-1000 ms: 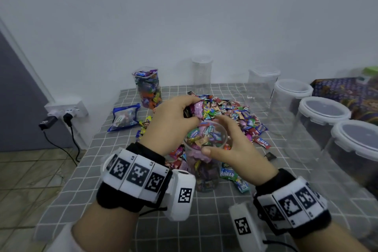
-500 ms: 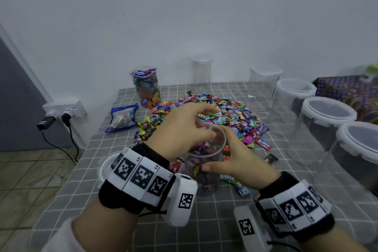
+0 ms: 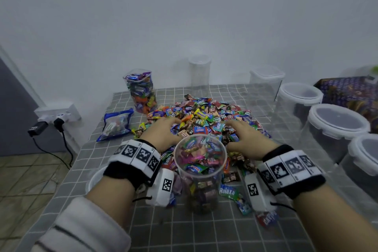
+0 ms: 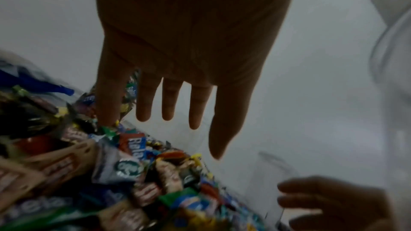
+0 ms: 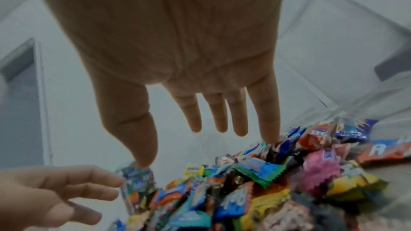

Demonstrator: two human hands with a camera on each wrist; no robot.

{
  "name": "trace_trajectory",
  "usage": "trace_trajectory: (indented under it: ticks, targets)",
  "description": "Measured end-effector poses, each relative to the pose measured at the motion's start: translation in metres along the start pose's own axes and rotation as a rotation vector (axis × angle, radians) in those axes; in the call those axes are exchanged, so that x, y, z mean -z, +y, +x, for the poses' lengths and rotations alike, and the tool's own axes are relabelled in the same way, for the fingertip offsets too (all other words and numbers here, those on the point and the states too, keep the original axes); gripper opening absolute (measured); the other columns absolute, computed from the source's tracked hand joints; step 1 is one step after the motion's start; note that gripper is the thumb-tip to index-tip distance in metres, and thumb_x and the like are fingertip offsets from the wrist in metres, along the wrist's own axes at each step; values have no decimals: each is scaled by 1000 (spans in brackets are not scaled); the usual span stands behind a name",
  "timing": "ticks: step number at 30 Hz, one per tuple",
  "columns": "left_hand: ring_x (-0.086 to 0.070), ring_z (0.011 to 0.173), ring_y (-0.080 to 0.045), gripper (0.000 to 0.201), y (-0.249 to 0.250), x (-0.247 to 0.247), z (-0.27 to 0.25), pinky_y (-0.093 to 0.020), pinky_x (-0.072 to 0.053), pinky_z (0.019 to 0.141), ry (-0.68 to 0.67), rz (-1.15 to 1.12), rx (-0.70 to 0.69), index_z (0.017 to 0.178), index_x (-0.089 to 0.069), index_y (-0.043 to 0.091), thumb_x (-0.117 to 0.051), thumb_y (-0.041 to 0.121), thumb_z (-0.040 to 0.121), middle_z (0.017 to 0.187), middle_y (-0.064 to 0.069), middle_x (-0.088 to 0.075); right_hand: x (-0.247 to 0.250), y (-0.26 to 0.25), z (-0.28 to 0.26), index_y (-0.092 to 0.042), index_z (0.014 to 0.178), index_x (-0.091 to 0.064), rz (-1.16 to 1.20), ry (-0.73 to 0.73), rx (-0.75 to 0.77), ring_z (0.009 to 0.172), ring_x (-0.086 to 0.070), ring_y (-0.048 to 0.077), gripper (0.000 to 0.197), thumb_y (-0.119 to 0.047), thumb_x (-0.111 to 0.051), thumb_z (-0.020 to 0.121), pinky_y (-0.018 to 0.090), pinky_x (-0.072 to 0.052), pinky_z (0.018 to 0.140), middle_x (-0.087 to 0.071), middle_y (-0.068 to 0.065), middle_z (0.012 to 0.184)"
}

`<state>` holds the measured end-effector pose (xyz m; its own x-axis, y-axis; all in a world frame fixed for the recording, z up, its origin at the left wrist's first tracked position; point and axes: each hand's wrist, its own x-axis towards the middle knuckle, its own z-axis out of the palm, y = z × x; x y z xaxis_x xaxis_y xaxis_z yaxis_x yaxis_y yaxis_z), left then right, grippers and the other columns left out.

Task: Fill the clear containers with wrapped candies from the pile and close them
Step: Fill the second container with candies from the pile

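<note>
A lidless clear cup-shaped container [image 3: 200, 172], nearly full of wrapped candies, stands near the table's front. Behind it lies the candy pile [image 3: 204, 118] [image 4: 124, 173] [image 5: 255, 182]. My left hand [image 3: 163, 131] [image 4: 184, 104] reaches over the pile's left side with straight, spread fingers and holds nothing. My right hand [image 3: 243, 135] [image 5: 211, 129] reaches over the pile's right side, fingers likewise straight and empty. A second clear container [image 3: 141, 90], full of candies, stands at the back left.
Several empty lidded clear containers [image 3: 337, 129] line the right side and the back [image 3: 200, 71]. A blue candy bag [image 3: 116, 125] lies at the left. A white lid [image 3: 94, 178] lies under my left wrist. Loose candies [image 3: 229, 191] lie around the cup.
Both hands have left the cup's rim and moved forward over the pile, fingers opening out. The cup now stands alone.
</note>
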<state>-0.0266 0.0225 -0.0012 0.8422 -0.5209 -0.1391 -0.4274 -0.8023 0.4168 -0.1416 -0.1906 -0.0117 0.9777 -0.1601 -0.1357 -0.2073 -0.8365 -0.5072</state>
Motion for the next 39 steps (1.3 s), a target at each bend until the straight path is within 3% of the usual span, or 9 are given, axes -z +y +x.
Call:
trace_trajectory:
  ticks: [5, 9, 12, 14, 18, 25, 27, 35, 39]
  targets:
    - [-22, 142, -33, 113, -1, -10, 22, -49, -35, 108, -239, 162, 57, 151, -3, 35, -75, 56, 67, 159, -7, 1, -2, 4, 30, -25, 150, -9, -236, -124, -90, 140, -22, 27, 95, -44, -69, 79, 43, -34, 108, -14, 7, 154]
    - [-18, 143, -36, 112, 2, -15, 32, -51, -35, 108, -350, 283, 21, 150, 5, 36, -73, 54, 71, 159, -12, 3, -7, 4, 43, -30, 150, -6, -371, -230, -108, 139, -26, 30, 96, -51, -68, 79, 44, -35, 107, -16, 6, 155]
    - [-25, 141, -35, 99, 2, -20, 35, -49, -37, 107, -335, 340, -4, 151, -4, 36, -69, 52, 78, 158, -14, -6, -12, 2, 48, -32, 148, -17, -405, -251, -91, 133, -34, 31, 88, -48, -69, 79, 45, -39, 104, -26, 8, 150]
    - [-37, 134, -31, 79, 1, -22, 37, -43, -41, 103, -266, 373, -42, 149, -21, 32, -63, 49, 84, 150, -14, -29, -13, 0, 49, -32, 144, -27, -387, -224, -89, 126, -42, 31, 76, -43, -69, 81, 43, -43, 100, -35, 8, 142]
    - [-56, 111, -25, 38, 0, -22, 36, -34, -47, 91, -149, 328, -80, 125, -57, 25, -62, 30, 88, 125, -4, -59, -7, -2, 45, -23, 132, -47, -343, -149, -46, 116, -50, 24, 48, -29, -64, 87, 34, -44, 92, -50, 6, 128]
    - [-59, 94, -25, 6, 3, -23, 34, -37, -51, 84, -96, 263, -40, 91, -63, 22, -58, 22, 88, 103, -6, -65, -4, -3, 38, -14, 117, -59, -262, -47, -33, 108, -54, 25, 27, -20, -56, 91, 28, -43, 80, -60, 9, 117]
    - [-60, 92, -25, 9, 6, -22, 34, -36, -51, 82, -74, 247, -27, 81, -60, 22, -55, 18, 88, 98, -6, -66, -3, -2, 38, -12, 110, -61, -229, -3, -35, 102, -55, 26, 21, -15, -53, 91, 26, -39, 73, -62, 11, 109]
    - [-55, 81, -22, 13, 9, -16, 28, -28, -44, 70, 62, 141, -1, 93, -68, 10, -57, 15, 88, 84, -6, -62, 8, 0, 34, -16, 79, -54, -14, 185, 10, 78, -49, 16, 10, -14, -56, 89, 23, -33, 67, -53, -2, 78]
    - [-51, 68, -14, 6, 12, -2, 18, -24, -33, 53, 167, 4, -18, 82, -67, 15, -62, 14, 86, 77, -2, -62, 16, -5, 25, -15, 76, -57, 143, 268, 62, 72, -47, 12, 12, -14, -61, 88, 18, -34, 57, -50, -10, 71]
